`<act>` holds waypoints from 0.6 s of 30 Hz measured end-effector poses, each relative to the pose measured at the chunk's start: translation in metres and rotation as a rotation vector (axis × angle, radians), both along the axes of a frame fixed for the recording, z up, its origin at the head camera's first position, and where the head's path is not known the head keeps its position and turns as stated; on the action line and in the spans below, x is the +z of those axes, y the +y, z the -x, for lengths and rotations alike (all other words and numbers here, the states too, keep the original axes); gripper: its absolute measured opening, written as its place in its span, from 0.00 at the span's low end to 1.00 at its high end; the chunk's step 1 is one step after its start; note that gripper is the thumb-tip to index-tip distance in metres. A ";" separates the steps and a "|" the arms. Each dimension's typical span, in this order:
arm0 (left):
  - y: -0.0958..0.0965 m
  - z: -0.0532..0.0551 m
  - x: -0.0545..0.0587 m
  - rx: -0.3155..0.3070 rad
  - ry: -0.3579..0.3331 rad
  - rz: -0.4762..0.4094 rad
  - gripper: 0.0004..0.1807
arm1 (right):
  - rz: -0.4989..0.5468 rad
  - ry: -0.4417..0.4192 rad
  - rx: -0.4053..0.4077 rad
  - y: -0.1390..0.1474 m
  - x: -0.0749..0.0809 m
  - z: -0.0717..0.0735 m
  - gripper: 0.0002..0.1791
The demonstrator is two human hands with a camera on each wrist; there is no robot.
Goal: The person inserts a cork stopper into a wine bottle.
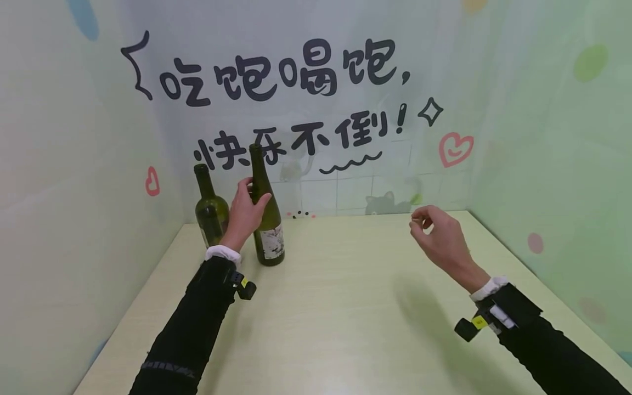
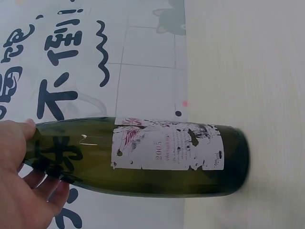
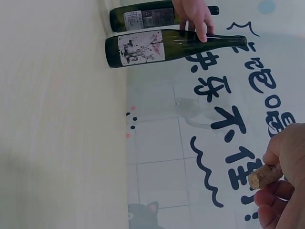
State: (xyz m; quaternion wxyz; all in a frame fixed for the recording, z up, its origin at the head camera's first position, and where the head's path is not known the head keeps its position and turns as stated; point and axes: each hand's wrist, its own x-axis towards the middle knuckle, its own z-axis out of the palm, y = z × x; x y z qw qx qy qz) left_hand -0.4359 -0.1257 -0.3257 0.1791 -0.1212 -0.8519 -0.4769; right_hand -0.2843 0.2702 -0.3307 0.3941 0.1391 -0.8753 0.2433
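Observation:
My left hand (image 1: 246, 213) grips a green glass wine bottle (image 1: 270, 222) around its upper part, just below the neck. The bottle stands upright at the back left of the table, with its worn white label (image 2: 167, 145) clear in the left wrist view. No stopper shows in its mouth. Close on its left is a second, darker green wine bottle (image 1: 208, 211), partly hidden behind my left hand. Off to the right, above the table, my right hand (image 1: 441, 236) pinches a cork (image 3: 264, 176) between thumb and fingers; the head view barely shows the cork.
A pale wooden table (image 1: 336, 307) spreads below both hands. Behind it rises a back wall (image 1: 316, 192) with black lettering, and patterned side walls close in the left and right.

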 end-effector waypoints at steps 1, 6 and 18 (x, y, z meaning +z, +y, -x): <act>0.001 -0.002 0.000 -0.002 -0.001 -0.003 0.38 | 0.002 0.005 0.001 0.000 0.001 -0.001 0.05; 0.006 -0.013 0.001 -0.030 -0.009 -0.010 0.38 | 0.005 0.028 0.008 0.002 0.007 -0.007 0.05; 0.028 -0.034 0.004 -0.138 -0.031 0.008 0.38 | 0.024 0.058 0.024 0.003 0.025 -0.021 0.06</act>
